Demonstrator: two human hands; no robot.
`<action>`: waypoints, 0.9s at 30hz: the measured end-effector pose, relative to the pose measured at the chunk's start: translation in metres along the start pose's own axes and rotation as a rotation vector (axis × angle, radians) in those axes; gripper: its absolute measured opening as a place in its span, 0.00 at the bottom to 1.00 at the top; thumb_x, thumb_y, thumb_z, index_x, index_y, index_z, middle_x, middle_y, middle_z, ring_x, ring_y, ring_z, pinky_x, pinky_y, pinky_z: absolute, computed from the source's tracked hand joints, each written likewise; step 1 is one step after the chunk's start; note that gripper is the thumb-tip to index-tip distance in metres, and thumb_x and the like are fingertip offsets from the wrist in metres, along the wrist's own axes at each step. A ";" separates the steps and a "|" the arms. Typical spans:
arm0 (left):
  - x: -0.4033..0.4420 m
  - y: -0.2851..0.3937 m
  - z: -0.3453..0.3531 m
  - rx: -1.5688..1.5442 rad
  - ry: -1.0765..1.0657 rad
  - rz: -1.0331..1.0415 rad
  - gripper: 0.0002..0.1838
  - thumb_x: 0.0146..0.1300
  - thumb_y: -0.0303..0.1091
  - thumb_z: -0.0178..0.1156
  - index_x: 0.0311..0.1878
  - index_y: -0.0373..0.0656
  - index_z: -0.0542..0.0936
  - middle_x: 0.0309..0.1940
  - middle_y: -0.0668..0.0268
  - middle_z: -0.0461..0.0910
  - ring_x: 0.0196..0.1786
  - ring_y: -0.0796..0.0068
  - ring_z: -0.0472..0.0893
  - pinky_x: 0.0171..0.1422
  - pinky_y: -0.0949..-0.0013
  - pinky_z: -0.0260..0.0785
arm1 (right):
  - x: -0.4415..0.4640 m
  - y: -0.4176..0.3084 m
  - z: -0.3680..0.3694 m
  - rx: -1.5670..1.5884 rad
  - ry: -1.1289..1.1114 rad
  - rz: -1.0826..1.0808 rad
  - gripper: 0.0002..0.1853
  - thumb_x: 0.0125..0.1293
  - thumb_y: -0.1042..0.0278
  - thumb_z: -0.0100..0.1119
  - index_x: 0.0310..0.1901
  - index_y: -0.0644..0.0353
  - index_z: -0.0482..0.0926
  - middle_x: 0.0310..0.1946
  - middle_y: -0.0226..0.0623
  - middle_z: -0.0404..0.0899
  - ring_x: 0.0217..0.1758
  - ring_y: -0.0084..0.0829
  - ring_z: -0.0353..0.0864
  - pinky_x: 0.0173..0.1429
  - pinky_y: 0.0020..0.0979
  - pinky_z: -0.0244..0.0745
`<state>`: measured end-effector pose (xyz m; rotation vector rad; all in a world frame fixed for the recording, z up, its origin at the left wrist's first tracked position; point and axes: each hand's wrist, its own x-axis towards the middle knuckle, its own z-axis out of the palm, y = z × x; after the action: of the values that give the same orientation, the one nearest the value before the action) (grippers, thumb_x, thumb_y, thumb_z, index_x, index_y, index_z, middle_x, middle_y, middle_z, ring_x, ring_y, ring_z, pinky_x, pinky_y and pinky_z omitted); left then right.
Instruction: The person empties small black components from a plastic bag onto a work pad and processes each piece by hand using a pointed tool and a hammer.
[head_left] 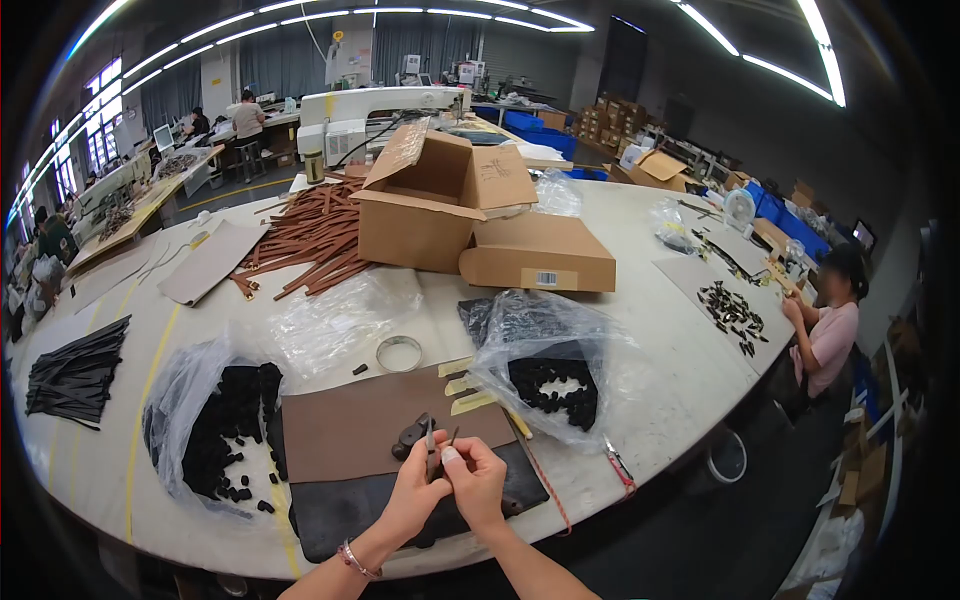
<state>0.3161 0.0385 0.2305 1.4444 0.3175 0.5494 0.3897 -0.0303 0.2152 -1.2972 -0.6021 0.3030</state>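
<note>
My left hand (412, 496) is closed around a narrow grey piece (431, 436) that stands upright from the fingers; its kind is unclear. Close beside it, my right hand (476, 486) pinches a short, thin dark piece (454, 436). The fingertips of both hands meet, hiding whatever lies between them. Just beyond my left fingers, a few dark rounded pieces (405, 442) rest on a brown sheet (335, 425). Beneath that sheet lies a black mat (335, 520), along the near table edge.
Clear bags with small black parts lie left (160, 425) and right (598, 400). A tape roll (400, 353), brown straps (310, 240), cardboard box (415, 230) and black strips (80, 370) are on the table (640, 270). A red-handled cutter (620, 466) lies right. A person (832, 325) sits far right.
</note>
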 end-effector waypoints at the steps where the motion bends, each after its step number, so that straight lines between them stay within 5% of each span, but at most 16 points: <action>1: 0.004 0.005 0.006 -0.347 0.004 -0.209 0.28 0.51 0.19 0.54 0.58 0.35 0.62 0.41 0.64 0.69 0.40 0.72 0.72 0.45 0.72 0.67 | 0.004 -0.004 -0.004 0.108 0.039 0.128 0.03 0.60 0.78 0.51 0.33 0.67 0.75 0.28 0.32 0.76 0.25 0.18 0.74 0.29 0.19 0.69; 3: 0.013 0.000 0.008 -0.599 0.101 -0.337 0.18 0.53 0.20 0.54 0.48 0.39 0.68 0.33 0.69 0.69 0.32 0.83 0.69 0.33 0.76 0.61 | 0.016 -0.004 -0.015 0.164 0.103 -0.046 0.05 0.64 0.74 0.44 0.34 0.64 0.70 0.27 0.33 0.76 0.27 0.21 0.75 0.33 0.21 0.70; 5: 0.025 -0.018 0.001 -0.562 0.212 -0.316 0.11 0.56 0.24 0.55 0.43 0.40 0.69 0.28 0.70 0.68 0.25 0.82 0.68 0.27 0.74 0.60 | 0.027 -0.021 -0.035 0.434 0.135 0.110 0.06 0.65 0.72 0.43 0.37 0.62 0.70 0.26 0.34 0.76 0.24 0.23 0.75 0.30 0.21 0.69; 8: 0.054 0.001 -0.013 -0.190 0.166 -0.222 0.10 0.58 0.33 0.59 0.38 0.39 0.70 0.16 0.71 0.68 0.14 0.80 0.65 0.17 0.72 0.57 | 0.047 -0.022 -0.095 0.167 0.079 0.102 0.07 0.65 0.71 0.43 0.40 0.61 0.71 0.25 0.37 0.76 0.20 0.26 0.74 0.26 0.28 0.69; 9: 0.069 0.005 -0.012 -0.190 0.161 -0.220 0.10 0.58 0.33 0.59 0.38 0.39 0.70 0.16 0.71 0.68 0.14 0.80 0.65 0.17 0.72 0.57 | 0.054 -0.019 -0.112 -0.046 0.096 0.075 0.08 0.64 0.71 0.44 0.40 0.61 0.72 0.24 0.39 0.77 0.18 0.28 0.73 0.25 0.30 0.70; 10: 0.088 0.007 -0.012 0.254 0.148 -0.028 0.15 0.55 0.38 0.61 0.37 0.38 0.71 0.16 0.67 0.71 0.15 0.75 0.69 0.19 0.69 0.62 | 0.061 -0.019 -0.125 -0.048 0.100 0.071 0.08 0.64 0.71 0.44 0.40 0.61 0.72 0.24 0.39 0.77 0.18 0.28 0.73 0.25 0.30 0.70; 11: 0.104 0.006 -0.009 0.695 0.131 0.173 0.19 0.52 0.43 0.64 0.37 0.37 0.71 0.15 0.63 0.74 0.17 0.69 0.74 0.22 0.66 0.66 | 0.070 -0.021 -0.136 -0.489 0.074 -0.016 0.09 0.62 0.72 0.44 0.40 0.63 0.74 0.26 0.42 0.77 0.20 0.33 0.75 0.28 0.34 0.71; 12: 0.117 0.002 -0.005 0.691 0.128 0.177 0.19 0.52 0.43 0.64 0.37 0.37 0.71 0.15 0.63 0.74 0.17 0.69 0.74 0.22 0.66 0.66 | 0.078 -0.019 -0.145 -0.932 0.046 -0.102 0.10 0.61 0.72 0.45 0.39 0.64 0.75 0.28 0.46 0.78 0.22 0.38 0.77 0.31 0.37 0.72; 14: 0.144 -0.006 0.012 1.168 0.118 0.341 0.27 0.46 0.51 0.67 0.34 0.36 0.72 0.20 0.52 0.78 0.24 0.57 0.79 0.29 0.60 0.70 | 0.105 0.006 -0.164 -1.021 0.025 -0.108 0.11 0.59 0.72 0.45 0.39 0.65 0.76 0.31 0.49 0.78 0.28 0.42 0.78 0.36 0.39 0.73; 15: 0.154 -0.010 0.020 1.164 0.115 0.352 0.27 0.46 0.51 0.67 0.34 0.36 0.72 0.20 0.52 0.78 0.24 0.57 0.79 0.29 0.60 0.70 | 0.119 0.018 -0.172 -1.103 -0.004 -0.109 0.12 0.57 0.72 0.46 0.39 0.66 0.77 0.33 0.51 0.78 0.34 0.46 0.79 0.41 0.40 0.73; 16: 0.163 -0.012 0.027 1.238 0.055 0.278 0.27 0.45 0.53 0.66 0.33 0.36 0.72 0.20 0.51 0.78 0.25 0.54 0.80 0.29 0.58 0.70 | 0.131 0.022 -0.177 -1.017 -0.053 -0.068 0.14 0.57 0.72 0.45 0.41 0.66 0.78 0.37 0.55 0.77 0.46 0.49 0.76 0.50 0.42 0.70; 17: 0.171 -0.016 0.031 1.313 -0.006 0.197 0.28 0.45 0.55 0.66 0.32 0.36 0.73 0.20 0.50 0.78 0.27 0.52 0.80 0.30 0.56 0.70 | 0.145 0.036 -0.185 -1.016 -0.047 -0.069 0.14 0.57 0.72 0.45 0.41 0.66 0.78 0.37 0.55 0.77 0.46 0.49 0.76 0.50 0.42 0.70; 21: 0.214 -0.055 0.027 1.301 0.120 0.372 0.20 0.49 0.47 0.63 0.24 0.37 0.74 0.20 0.52 0.77 0.27 0.50 0.78 0.30 0.57 0.69 | 0.179 0.033 -0.208 -1.281 -0.032 -0.083 0.15 0.55 0.74 0.45 0.41 0.64 0.78 0.42 0.55 0.76 0.47 0.48 0.75 0.51 0.43 0.70; 23: 0.228 -0.026 0.033 1.077 0.175 0.368 0.18 0.50 0.44 0.62 0.23 0.36 0.74 0.20 0.52 0.77 0.26 0.51 0.77 0.29 0.57 0.68 | 0.189 0.003 -0.213 -1.499 0.298 -0.002 0.13 0.53 0.75 0.46 0.40 0.62 0.78 0.40 0.51 0.76 0.44 0.47 0.77 0.47 0.43 0.72; 27: 0.241 0.013 0.044 0.649 0.165 0.318 0.14 0.51 0.38 0.62 0.24 0.34 0.75 0.18 0.51 0.74 0.23 0.53 0.75 0.28 0.60 0.64 | 0.194 0.018 -0.202 -1.443 -0.011 -0.247 0.05 0.52 0.75 0.47 0.30 0.60 0.73 0.30 0.47 0.77 0.34 0.48 0.79 0.37 0.47 0.73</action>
<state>0.5388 0.1307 0.2774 2.1016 0.4228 0.8766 0.6651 -0.0852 0.2163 -2.5442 -1.0364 -0.4502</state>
